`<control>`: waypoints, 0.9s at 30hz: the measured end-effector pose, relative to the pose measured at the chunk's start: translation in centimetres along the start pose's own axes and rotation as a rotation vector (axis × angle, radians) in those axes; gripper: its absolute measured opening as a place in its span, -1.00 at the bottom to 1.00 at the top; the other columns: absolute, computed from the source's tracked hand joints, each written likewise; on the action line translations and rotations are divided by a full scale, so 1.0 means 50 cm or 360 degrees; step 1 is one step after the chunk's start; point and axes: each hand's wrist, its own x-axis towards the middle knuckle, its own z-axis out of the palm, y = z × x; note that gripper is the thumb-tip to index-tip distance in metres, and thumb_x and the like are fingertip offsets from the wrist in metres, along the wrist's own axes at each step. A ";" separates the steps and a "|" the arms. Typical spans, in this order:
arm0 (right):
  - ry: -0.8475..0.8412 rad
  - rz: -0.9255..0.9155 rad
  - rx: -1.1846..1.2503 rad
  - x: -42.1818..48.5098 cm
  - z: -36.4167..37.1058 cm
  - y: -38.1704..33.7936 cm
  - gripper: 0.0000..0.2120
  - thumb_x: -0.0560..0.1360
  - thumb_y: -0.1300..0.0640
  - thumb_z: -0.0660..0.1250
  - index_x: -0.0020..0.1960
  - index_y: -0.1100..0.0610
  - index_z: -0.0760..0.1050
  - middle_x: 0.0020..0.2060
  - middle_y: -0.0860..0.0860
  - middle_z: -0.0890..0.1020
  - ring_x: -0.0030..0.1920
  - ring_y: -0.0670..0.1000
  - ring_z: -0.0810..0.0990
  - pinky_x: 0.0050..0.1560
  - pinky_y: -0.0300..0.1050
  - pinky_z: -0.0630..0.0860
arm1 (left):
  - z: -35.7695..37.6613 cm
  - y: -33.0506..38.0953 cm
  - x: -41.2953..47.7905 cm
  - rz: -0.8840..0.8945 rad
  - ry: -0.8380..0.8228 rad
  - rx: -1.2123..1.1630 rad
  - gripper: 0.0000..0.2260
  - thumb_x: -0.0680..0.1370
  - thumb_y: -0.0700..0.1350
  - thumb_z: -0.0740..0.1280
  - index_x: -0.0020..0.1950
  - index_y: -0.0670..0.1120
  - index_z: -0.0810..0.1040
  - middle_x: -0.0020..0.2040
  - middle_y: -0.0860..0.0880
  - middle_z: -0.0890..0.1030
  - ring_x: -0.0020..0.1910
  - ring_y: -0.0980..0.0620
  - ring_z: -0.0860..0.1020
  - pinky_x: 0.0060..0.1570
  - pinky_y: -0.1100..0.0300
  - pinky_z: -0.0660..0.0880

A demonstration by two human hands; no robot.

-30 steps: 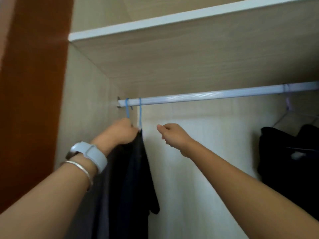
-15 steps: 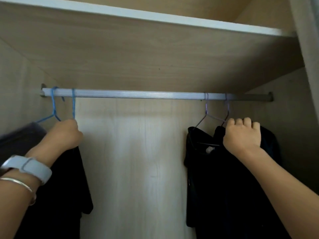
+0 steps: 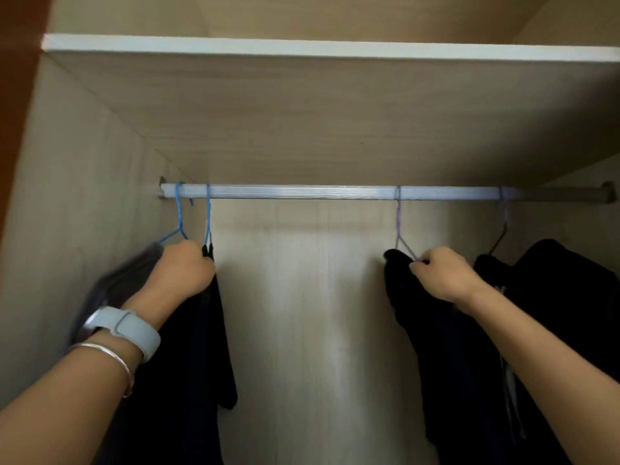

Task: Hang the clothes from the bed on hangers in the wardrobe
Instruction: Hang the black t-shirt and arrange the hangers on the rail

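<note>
Dark garment (image 3: 208, 330): hangs at 8 o'clock from the second blue hanger (image 3: 208, 216), its length dropping along the left forearm.
Left hand (image 3: 184, 270): at 9 o'clock, clenched on the top of the dark garment just below the second blue hanger's neck; the fingertips are hidden on the far side.
Black garment (image 3: 419, 330): hangs at 4 o'clock from the lilac hanger (image 3: 398, 223), its collar bunched at the hanger's neck.
Right hand (image 3: 443, 273): at 3 o'clock, fingers curled, pinching the lilac hanger's sloping wire where it meets the collar.
First blue hanger (image 3: 179, 213): at 10 o'clock, hooked at the rail's left end, just beside the second; it carries a grey garment (image 3: 117, 286) that is blurred and tilts toward the side wall.
Dark hanger (image 3: 501, 229): at 2 o'clock near the rail's right end, well apart from the lilac one, bearing another black garment (image 3: 563, 297).
Rail (image 3: 302, 192): pale ribbed bar running from 10 to 2 o'clock, with all four hooks over it.
Shelf (image 3: 302, 48): white-edged board at 12 o'clock, above the rail.
Back panel (image 3: 302, 297): light wood grain, showing between the two hands.
Left wrist: a pale blue watch (image 3: 131, 327) and a thin silver bangle (image 3: 110, 357), at 8 o'clock.
</note>
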 end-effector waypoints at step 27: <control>-0.0405 -0.0440 0.0195 -0.118 0.181 -0.441 -0.71 0.47 0.22 0.20 -0.38 0.11 0.19 -0.38 -0.01 0.31 -0.18 0.09 0.39 -0.40 -0.19 0.23 | -0.022 -0.047 -0.010 0.0185 -0.0246 -0.0108 -0.89 0.57 -0.24 0.06 -0.03 -0.22 0.35 0.11 -0.33 0.53 0.06 -0.27 0.50 -0.10 0.09 0.35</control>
